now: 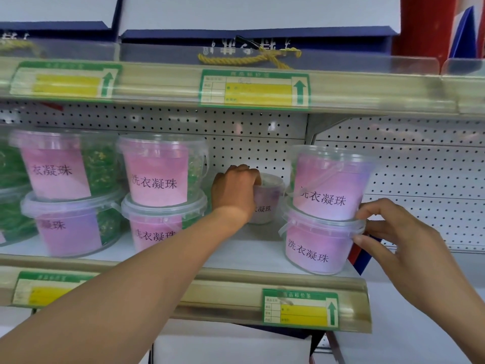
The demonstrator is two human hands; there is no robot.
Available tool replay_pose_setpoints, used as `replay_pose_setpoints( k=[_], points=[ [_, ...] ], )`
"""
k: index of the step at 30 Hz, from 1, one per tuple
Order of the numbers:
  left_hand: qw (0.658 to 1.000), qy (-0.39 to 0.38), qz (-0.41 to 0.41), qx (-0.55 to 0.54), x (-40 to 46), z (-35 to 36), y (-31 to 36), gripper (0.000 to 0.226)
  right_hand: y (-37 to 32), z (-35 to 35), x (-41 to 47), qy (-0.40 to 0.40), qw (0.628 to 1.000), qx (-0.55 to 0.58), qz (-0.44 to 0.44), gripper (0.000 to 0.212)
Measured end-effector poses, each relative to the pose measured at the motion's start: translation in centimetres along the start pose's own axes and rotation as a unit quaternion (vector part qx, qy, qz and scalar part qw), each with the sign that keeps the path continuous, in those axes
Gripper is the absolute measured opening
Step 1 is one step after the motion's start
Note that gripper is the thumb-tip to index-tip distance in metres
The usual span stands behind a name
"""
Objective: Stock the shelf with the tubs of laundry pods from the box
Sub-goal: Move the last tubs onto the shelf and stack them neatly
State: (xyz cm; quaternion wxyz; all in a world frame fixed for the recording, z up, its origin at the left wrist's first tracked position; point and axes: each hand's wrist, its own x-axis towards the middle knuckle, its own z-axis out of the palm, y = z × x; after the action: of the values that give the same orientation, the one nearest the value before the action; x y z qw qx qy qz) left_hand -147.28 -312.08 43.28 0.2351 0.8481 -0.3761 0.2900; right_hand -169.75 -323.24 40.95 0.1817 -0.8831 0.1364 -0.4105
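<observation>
Clear tubs of laundry pods with pink labels stand in stacks of two on the middle shelf (pixel 252 258). My left hand (pixel 233 190) reaches deep into the gap between stacks and grips the top of a single tub (pixel 270 198) at the back of the shelf. To the right stands a stack of a lower tub (pixel 315 248) and an upper tub (pixel 328 185). My right hand (pixel 388 232) pinches the lid rim of the lower tub on its right side. The box is out of view.
Two more stacks (pixel 162 195) (pixel 68 195) stand to the left. The shelf above (pixel 236 85) hangs low with price tags on its edge, and holds dark blue boxes with yellow cord. A pegboard back wall (pixel 420 166) lies behind, with open shelf space to the right.
</observation>
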Motion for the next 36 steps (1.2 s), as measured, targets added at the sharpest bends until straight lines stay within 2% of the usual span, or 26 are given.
replay_pose_setpoints(
  k=[7, 10, 12, 18, 22, 24, 28, 31, 36],
  points=[
    [1.000, -0.020, -0.007, -0.014, -0.2, -0.3, 0.0, 0.037, -0.7, 0.3, -0.2, -0.006, 1.000, -0.004, 0.006, 0.034],
    [0.994, -0.065, -0.039, -0.085, -0.7, -1.4, 0.5, 0.061, -0.9, 0.5, -0.3, -0.009, 1.000, 0.002, 0.007, 0.035],
    [0.986, -0.060, -0.054, -0.146, -2.2, -2.8, 0.7, 0.071, -1.3, 0.9, -0.3, -0.012, 1.000, 0.010, 0.006, 0.037],
    [0.961, -0.018, -0.014, -0.275, -11.0, -6.8, -0.7, 0.063, -3.2, 3.2, 0.0, -0.021, 0.999, 0.027, -0.018, 0.038],
    [0.972, 0.026, 0.028, -0.232, -14.3, -7.6, -2.5, 0.054, -4.8, 4.8, 0.2, -0.004, 0.999, 0.027, -0.038, 0.037],
    [0.976, 0.076, 0.040, -0.202, -14.8, -8.3, -3.5, 0.046, -5.4, 5.4, 0.3, -0.004, 0.999, 0.025, -0.037, 0.036],
    [0.970, 0.173, -0.009, -0.171, -14.5, -9.0, -6.4, 0.047, -5.8, 6.2, 0.3, -0.007, 0.999, 0.028, -0.034, 0.031],
    [0.967, 0.171, -0.065, -0.177, -14.1, -8.3, -8.6, 0.057, -6.2, 6.8, -0.1, 0.007, 0.999, 0.045, -0.021, 0.029],
    [0.966, 0.149, -0.065, -0.201, -13.9, -7.0, -10.7, 0.058, -6.6, 8.4, -0.7, 0.059, 0.997, 0.049, -0.018, 0.030]
  ],
)
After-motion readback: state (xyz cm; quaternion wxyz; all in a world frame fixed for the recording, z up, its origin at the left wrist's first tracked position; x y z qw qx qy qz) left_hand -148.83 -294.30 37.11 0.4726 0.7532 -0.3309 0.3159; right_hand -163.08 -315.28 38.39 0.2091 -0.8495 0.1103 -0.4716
